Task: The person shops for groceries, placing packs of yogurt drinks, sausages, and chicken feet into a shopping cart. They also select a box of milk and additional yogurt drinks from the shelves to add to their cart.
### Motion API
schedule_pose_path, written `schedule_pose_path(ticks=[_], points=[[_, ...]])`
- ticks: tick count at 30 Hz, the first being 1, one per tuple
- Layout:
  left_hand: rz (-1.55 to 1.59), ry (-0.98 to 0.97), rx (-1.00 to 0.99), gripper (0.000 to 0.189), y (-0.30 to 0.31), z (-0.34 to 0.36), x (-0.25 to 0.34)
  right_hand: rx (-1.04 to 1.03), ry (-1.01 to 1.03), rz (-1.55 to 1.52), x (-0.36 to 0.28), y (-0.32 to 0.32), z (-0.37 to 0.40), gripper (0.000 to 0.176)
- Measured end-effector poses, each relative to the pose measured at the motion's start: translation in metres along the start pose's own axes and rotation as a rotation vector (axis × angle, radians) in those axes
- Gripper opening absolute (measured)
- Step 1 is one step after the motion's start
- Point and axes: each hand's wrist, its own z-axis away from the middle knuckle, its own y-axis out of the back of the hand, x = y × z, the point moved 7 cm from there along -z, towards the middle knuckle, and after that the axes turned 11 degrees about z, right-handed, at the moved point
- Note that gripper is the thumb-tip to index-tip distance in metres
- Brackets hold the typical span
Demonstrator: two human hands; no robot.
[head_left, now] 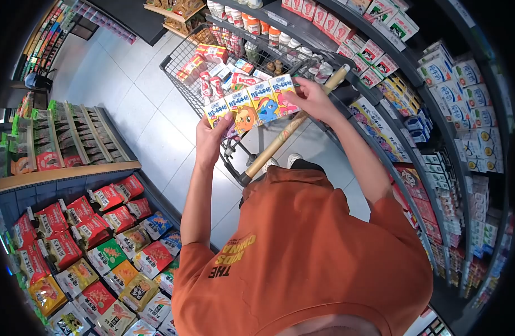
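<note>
Both my hands hold a multipack of milk cartons (251, 107) with cartoon ponies printed on its front, tilted in front of me above the shopping cart's handle (282, 136). My left hand (214, 131) grips the pack's left end, thumb across the front. At the right end, my right hand (312, 99) is closed on it, thumb also on the front. Beyond the pack is the wire shopping cart (182, 70), holding red-and-yellow packs (214, 54), red-and-white bottles (206, 85) and other boxed goods, some hidden behind the multipack.
Shelves of milk cartons (372, 50) curve along my right; similar pony packs (375, 127) sit on a lower one. To my left stands a display of bagged snacks (95, 229), with a slanted rack (61, 137) behind. Pale floor tiles (156, 131) run between.
</note>
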Motion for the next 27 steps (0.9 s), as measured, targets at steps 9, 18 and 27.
schedule_pose_path(ticks=[9,18,27], points=[[-0.023,-0.060,0.312,0.025,0.061,0.019,-0.032,0.123,0.142,1.218,0.033,-0.039,-0.001,0.051],[-0.076,-0.212,0.387,0.024,0.096,0.027,-0.005,-0.036,0.106,1.124,0.023,-0.092,0.045,0.048],[-0.513,-0.062,0.379,0.035,0.118,-0.027,-0.006,0.071,0.313,0.983,0.011,-0.046,0.083,0.042]])
